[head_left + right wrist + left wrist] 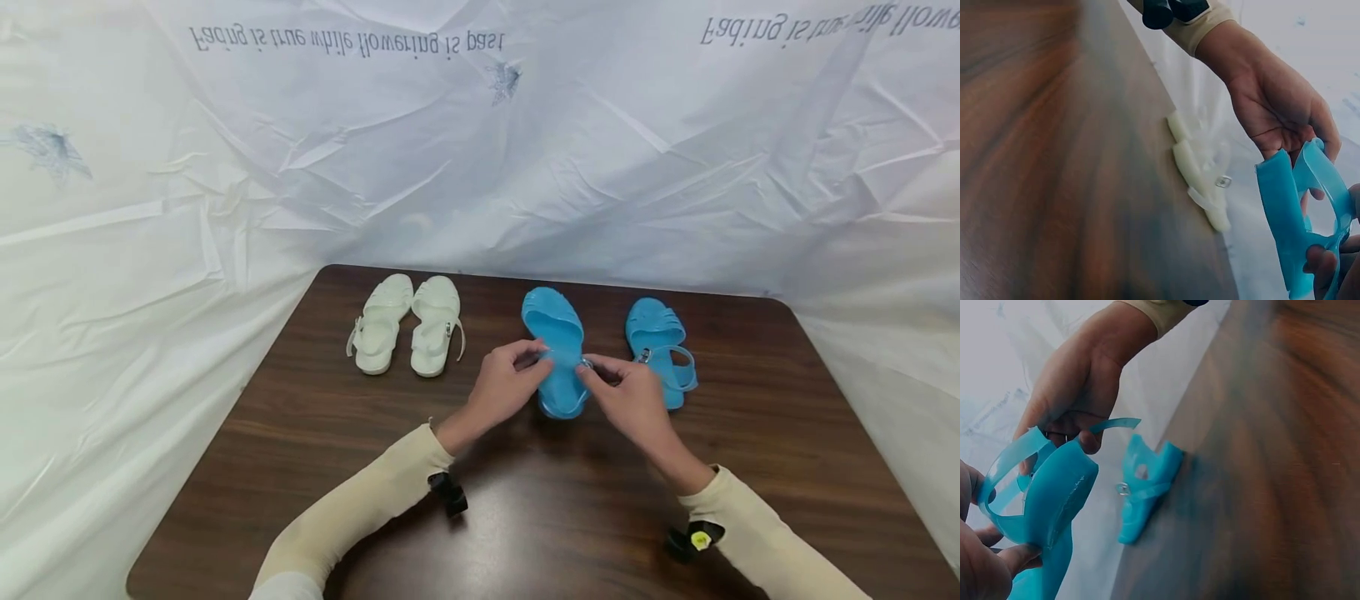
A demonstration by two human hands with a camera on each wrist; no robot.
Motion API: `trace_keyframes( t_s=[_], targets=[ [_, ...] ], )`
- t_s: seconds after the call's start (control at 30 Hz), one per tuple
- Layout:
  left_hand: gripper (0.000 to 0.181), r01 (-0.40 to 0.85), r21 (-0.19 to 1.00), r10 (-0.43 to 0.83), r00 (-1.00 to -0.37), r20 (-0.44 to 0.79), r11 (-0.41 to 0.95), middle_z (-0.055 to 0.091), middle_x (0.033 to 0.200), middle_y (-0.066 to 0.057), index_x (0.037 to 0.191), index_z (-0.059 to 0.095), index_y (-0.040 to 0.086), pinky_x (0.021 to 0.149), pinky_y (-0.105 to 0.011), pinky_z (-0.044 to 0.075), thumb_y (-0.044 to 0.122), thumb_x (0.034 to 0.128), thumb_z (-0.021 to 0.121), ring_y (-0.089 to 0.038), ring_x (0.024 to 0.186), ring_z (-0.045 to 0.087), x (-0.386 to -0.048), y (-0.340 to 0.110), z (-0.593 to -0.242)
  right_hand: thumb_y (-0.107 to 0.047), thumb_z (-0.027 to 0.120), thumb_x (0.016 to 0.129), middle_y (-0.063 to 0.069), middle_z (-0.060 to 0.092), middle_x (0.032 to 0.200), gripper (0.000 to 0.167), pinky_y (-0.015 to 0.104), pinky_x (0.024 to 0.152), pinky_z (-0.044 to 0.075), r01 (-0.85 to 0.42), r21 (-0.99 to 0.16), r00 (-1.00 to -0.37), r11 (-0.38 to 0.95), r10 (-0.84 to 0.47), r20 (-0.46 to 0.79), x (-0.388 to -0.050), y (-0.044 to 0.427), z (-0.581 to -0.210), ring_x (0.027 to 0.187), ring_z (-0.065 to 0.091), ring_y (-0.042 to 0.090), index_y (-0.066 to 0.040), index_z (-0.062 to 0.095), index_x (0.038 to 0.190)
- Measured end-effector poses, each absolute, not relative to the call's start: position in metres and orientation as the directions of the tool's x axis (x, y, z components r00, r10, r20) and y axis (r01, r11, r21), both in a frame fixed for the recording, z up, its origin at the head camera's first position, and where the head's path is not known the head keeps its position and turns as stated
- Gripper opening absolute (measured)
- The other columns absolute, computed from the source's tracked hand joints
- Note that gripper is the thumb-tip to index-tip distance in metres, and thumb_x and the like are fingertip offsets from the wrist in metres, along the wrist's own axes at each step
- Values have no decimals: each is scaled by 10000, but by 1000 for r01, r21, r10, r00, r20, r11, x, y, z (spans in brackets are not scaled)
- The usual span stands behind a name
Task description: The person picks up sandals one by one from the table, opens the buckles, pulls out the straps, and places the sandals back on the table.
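Both hands hold a blue sandal (561, 337), tilted up above the table, its toe toward the far side. My left hand (513, 382) pinches its left side near the ankle strap. On the other side, my right hand (628, 398) pinches the strap around the buckle. A loose strap end (1117, 423) sticks out past the right hand's fingers in the left wrist view. The right wrist view shows the heel (1279, 206) and the looped strap between the hands; fingers partly hide the buckle. The second blue sandal (654, 321) lies just right of my right hand.
A pair of white sandals (388, 300) stands at the table's back left, toes away, buckles on the outer sides. The dark wooden table (315, 450) ends in front of a hanging white printed sheet (420, 150). Small black devices (447, 492) are strapped at both wrists.
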State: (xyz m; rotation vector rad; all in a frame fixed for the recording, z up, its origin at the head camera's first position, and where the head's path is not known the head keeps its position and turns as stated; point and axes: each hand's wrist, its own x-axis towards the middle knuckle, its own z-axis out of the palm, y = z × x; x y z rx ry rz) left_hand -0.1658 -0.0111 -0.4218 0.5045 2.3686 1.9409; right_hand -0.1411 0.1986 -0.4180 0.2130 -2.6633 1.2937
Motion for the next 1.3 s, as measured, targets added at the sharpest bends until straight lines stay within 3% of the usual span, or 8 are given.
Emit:
trace_keyframes(
  t_s=[0.17, 0.37, 0.5, 0.6, 0.87, 0.97, 1.2, 1.3],
  targets=[
    [362, 204, 963, 242, -957, 159, 174, 689, 1290, -82, 1286, 680, 15, 996, -340, 527, 237, 1001, 668, -174, 1234, 640, -157, -20, -438, -374, 687, 993, 126, 751, 885, 426, 288, 501, 460, -193, -765, -980, 614, -89, 176, -135, 192, -430, 582, 586, 127, -51, 721, 1267],
    [341, 180, 968, 232, -963, 137, 173, 697, 1263, -93, 1262, 688, -1, 973, -315, 539, 214, 998, 667, -183, 1200, 661, -147, -27, -451, -349, 701, 987, 97, 767, 1082, 389, 281, 545, 497, -191, -775, -982, 603, -109, 157, -125, 185, -440, 692, 660, 111, -60, 737, 1245],
    [338, 162, 973, 234, -965, 120, 167, 694, 1269, -106, 1255, 689, -6, 981, -332, 537, 215, 999, 664, -205, 1214, 655, -140, -32, -458, -351, 705, 984, 73, 761, 885, 382, 274, 533, 483, -153, -785, -988, 600, -109, 109, -120, 180, -445, 607, 601, 108, -70, 741, 1240],
    [333, 149, 974, 233, -967, 107, 172, 691, 1274, -113, 1250, 691, -5, 988, -350, 535, 213, 1000, 662, -223, 1224, 649, -136, -34, -461, -347, 708, 983, 50, 746, 832, 378, 271, 525, 468, -128, -788, -991, 602, -108, 79, -117, 178, -448, 582, 576, 106, -70, 743, 1238],
    [319, 137, 972, 236, -968, 90, 193, 696, 1258, -123, 1223, 703, -2, 983, -355, 538, 218, 997, 659, -241, 1202, 659, -128, -38, -468, -320, 720, 976, 81, 762, 1114, 351, 246, 601, 517, -84, -789, -994, 608, -105, 25, -111, 174, -454, 745, 645, 87, -75, 751, 1225],
    [321, 134, 969, 233, -969, 83, 208, 695, 1262, -122, 1229, 702, -4, 988, -358, 536, 212, 996, 657, -240, 1205, 657, -126, -40, -472, -311, 722, 974, 67, 761, 1122, 347, 240, 667, 543, -77, -794, -994, 603, -110, 13, -110, 172, -457, 827, 664, 79, -73, 751, 1226],
    [313, 133, 954, 246, -967, 66, 267, 717, 1235, -78, 1246, 704, 7, 966, -344, 547, 180, 993, 641, -207, 1185, 664, -121, -42, -481, -290, 738, 963, -18, 741, 824, 337, 259, 538, 471, -53, -797, -993, 602, -117, -22, -108, 169, -466, 610, 579, 107, -68, 755, 1215],
    [315, 128, 952, 247, -967, 58, 278, 716, 1240, -62, 1256, 701, 10, 967, -327, 544, 167, 990, 638, -184, 1186, 662, -121, -43, -483, -280, 750, 952, -21, 754, 860, 328, 256, 530, 468, -52, -802, -993, 595, -119, -24, -107, 167, -469, 610, 579, 98, -66, 762, 1201]
  ],
)
